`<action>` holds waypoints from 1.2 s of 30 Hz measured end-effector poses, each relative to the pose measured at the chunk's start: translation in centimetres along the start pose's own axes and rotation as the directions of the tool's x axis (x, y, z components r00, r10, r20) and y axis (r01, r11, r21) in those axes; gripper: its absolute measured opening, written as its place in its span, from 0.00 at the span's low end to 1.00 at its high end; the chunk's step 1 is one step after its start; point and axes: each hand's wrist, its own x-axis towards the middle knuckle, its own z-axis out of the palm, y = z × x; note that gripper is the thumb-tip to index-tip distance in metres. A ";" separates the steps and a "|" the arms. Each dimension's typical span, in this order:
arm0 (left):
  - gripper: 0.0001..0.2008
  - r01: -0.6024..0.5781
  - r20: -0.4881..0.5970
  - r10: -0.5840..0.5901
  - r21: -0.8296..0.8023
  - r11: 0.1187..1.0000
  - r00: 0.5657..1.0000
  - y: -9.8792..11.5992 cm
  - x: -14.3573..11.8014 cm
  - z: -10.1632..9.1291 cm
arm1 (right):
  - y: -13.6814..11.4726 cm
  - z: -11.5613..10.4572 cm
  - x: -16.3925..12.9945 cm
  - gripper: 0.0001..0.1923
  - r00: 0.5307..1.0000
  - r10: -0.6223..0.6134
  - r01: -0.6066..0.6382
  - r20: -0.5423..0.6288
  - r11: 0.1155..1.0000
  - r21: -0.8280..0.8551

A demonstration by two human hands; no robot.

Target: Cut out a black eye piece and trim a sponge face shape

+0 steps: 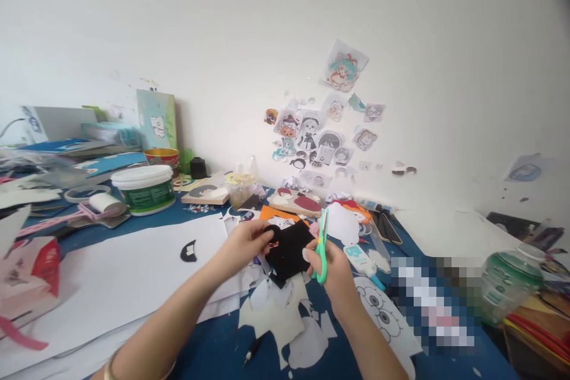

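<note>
My left hand (244, 243) is closed, thumb and fingers pinching the upper left edge of a black sheet (290, 252), which could be felt or paper. In my right hand (333, 270) is a pair of green scissors (321, 261), blades pointing up and away. The right fingertips are beside the sheet's right edge; whether they also grip it I cannot tell. Below the hands lie white paper scraps (274, 312). A small black cut-out (189, 251) with a white patch rests on large white paper (133, 276) to the left.
A white-lidded tub (142, 190) and a pink-handled roller (104, 205) stand left. Near the back are wooden boards (296, 202) and a phone (388, 227). At right are a cartoon-face drawing (385, 312) and a green-lidded jar (510, 282). A pen (252, 351) lies in front.
</note>
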 end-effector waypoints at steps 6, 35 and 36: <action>0.09 0.229 -0.123 -0.193 0.519 0.824 0.973 -1.3 0.7 -9.1 | -0.6 0.4 -0.3 0.05 0.997 0.049 -0.050 -0.052 0.999 -0.016; 0.18 0.399 -0.351 -0.190 0.773 0.493 0.917 -4.9 1.8 -12.8 | -0.8 -2.0 0.4 0.10 0.993 -0.011 -0.009 -0.120 0.986 -0.166; 0.16 0.388 -0.349 -0.174 0.776 0.497 0.921 -4.7 1.9 -12.5 | -0.7 -2.4 0.7 0.10 0.989 -0.039 0.010 -0.145 0.981 -0.194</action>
